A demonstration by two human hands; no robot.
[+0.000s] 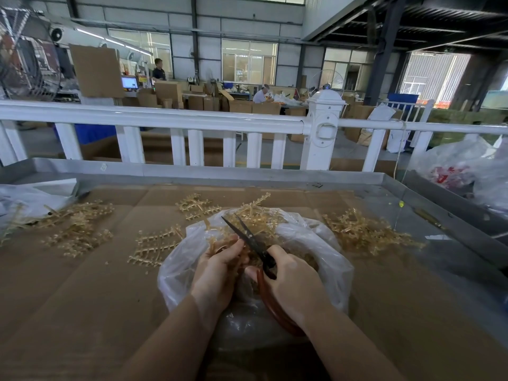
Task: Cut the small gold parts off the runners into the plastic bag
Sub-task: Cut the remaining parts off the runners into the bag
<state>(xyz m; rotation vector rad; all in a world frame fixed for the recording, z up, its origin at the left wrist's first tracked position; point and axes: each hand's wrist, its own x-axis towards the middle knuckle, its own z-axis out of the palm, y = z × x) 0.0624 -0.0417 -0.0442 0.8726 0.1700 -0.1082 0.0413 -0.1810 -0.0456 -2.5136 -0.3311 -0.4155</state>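
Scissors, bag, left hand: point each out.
scissors [248, 240], head view, on the dark blades near the pivot
bag [308, 232], head view, on its clear far rim
left hand [217, 266], head view, on the back of the hand

Gold runners [79, 232] scattered on cardboard; clear plastic bag [324, 243] open, centre.

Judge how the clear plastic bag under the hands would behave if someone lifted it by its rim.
The plastic bag looks thin and crinkled, so it would probably sag and fold rather than hold shape. The gold parts inside would likely slide to the lowest point. Its glossy film may feel slippery.
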